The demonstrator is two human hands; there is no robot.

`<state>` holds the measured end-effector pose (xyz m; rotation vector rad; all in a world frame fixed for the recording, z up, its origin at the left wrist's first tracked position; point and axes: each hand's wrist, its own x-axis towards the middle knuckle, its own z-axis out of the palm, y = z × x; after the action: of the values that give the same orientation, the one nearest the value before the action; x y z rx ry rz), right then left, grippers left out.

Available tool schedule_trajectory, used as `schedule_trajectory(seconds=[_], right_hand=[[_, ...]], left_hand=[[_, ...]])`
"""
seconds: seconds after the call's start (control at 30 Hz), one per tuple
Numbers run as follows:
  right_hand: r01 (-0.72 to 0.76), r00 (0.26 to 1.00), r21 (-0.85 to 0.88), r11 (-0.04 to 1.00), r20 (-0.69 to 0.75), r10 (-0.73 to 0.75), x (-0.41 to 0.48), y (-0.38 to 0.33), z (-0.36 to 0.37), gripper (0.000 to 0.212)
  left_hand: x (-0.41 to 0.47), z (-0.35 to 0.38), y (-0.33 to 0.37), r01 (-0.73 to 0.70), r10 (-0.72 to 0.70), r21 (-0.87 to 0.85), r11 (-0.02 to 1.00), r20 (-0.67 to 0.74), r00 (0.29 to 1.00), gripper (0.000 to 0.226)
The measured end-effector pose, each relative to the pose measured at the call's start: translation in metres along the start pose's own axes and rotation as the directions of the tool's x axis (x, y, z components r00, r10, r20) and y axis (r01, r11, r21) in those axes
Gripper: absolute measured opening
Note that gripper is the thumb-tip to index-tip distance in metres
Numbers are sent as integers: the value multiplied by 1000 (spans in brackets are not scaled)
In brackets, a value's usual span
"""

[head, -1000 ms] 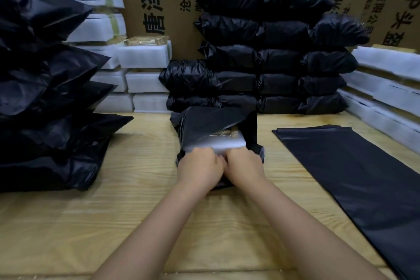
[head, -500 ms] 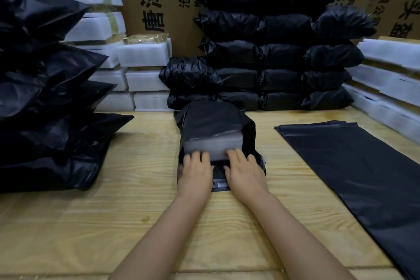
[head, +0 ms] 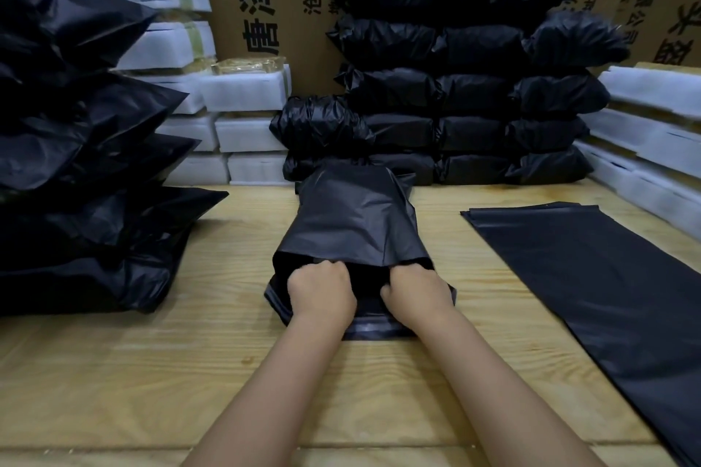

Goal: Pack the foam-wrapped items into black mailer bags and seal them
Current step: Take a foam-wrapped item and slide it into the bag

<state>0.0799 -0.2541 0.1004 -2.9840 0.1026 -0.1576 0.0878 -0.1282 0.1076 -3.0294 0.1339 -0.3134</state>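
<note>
Pushed from view, the white foam-wrapped item is lying inside the long black plastic mailer bag, straight beyond its near mouth, where left hand and right hand are burying fingers, grip unclear.

Both bare forearms reach forward side by side, slightly apart. The left hand and right hand lie knuckles up, fingers curled into the mouth of the black mailer bag, gripping its edge.

Packing room: stacked black parcels, foam-wrapped blocks, printed cartons, wooden bench.
</note>
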Motion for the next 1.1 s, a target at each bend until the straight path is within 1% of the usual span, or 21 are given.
schedule_trajectory(seconds=[0.07, 0.13, 0.17, 0.2, 0.23, 0.27, 0.33, 0.4, 0.47, 0.53, 0.6, 0.7, 0.77, 0.8, 0.9, 0.93, 0.97, 1.0, 1.03, 1.07, 1.1], right_hand=[[61, 991, -57, 997, -115, -67, 0, -8, 0, 16], [139, 970, -53, 989, -195, -147, 3, -16, 5, 16], [162, 965, -16, 987, -205, -162, 5, -18, 8, 18], [161, 969, 32, 986, -196, -152, 7, -18, 12, 21], [145, 975, 85, 986, -179, -128, 9, -17, 14, 21], [125, 982, 140, 982, -156, -103, 10, -14, 17, 21], [73, 997, 218, 973, -49, -64, 11, -10, 19, 24], [25, 993, 229, 973, 110, -51, 10, -6, 19, 34], [2, 972, 188, 982, 230, -46, 10, -6, 18, 43], [-62, 954, 176, 982, 300, 6, 9, -6, 16, 48], [-109, 945, 156, 982, 323, 54, 8, -9, 15, 51], [-165, 934, 134, 977, 340, 111, 7, -11, 14, 51], [-179, 937, 143, 973, 326, 124, 6, -10, 12, 49], [-173, 944, 156, 972, 308, 118, 5, -10, 12, 50], [-103, 971, 170, 980, 231, 62, -3, -6, 11, 49], [-76, 976, 171, 982, 212, 39, -8, -6, 7, 45], [-40, 981, 154, 987, 191, 10, -13, -7, 2, 39], [4, 987, 124, 992, 161, -24, -18, -9, -5, 31], [50, 992, 93, 994, 111, -60, -24, -12, -15, 25], [86, 995, 67, 994, 41, -88, -28, -16, -25, 24], [102, 994, 63, 993, -49, -99, -33, -20, -34, 26]], left_hand=[[-5, 0, 2, -53, 52, -15, 999, -54, 997, 8], [-4, 5, 1, -115, 109, -33, 993, -152, 982, 2], [-1, 10, -1, -114, 101, -81, 990, -147, 984, 11], [3, 18, -3, -93, 71, -190, 977, -119, 990, 25], [6, 23, -5, -64, 51, -306, 950, -49, 997, 38], [8, 28, -7, -30, 36, -401, 915, 7, 999, 47], [10, 32, -8, 34, 1, -468, 883, 75, 997, 51], [9, 34, -8, 62, -10, -428, 902, 122, 992, 46], [8, 34, -9, 88, -18, -372, 924, 188, 982, 54], [6, 31, -10, 123, -28, -329, 936, 281, 959, 63], [6, 31, -10, 177, -54, -340, 924, 341, 938, 64], [7, 30, -12, 230, -149, -509, 830, 195, 969, 49], [7, 29, -17, 271, -187, -563, 781, 203, 961, 39], [7, 30, -21, 260, -168, -555, 790, 212, 963, 36], [0, 29, -29, 51, 25, -452, 890, 160, 987, 32], [-4, 23, -30, -3, 70, -408, 913, 149, 986, 31], [-7, 15, -30, -53, 93, -368, 928, 91, 991, 28], [-10, 6, -30, -123, 116, -355, 927, -40, 992, 24], [-14, -4, -29, -231, 150, -373, 899, -233, 961, 20], [-17, -14, -27, -363, 178, -416, 834, -419, 890, 19], [-21, -21, -26, -510, 172, -446, 736, -605, 777, 21]])
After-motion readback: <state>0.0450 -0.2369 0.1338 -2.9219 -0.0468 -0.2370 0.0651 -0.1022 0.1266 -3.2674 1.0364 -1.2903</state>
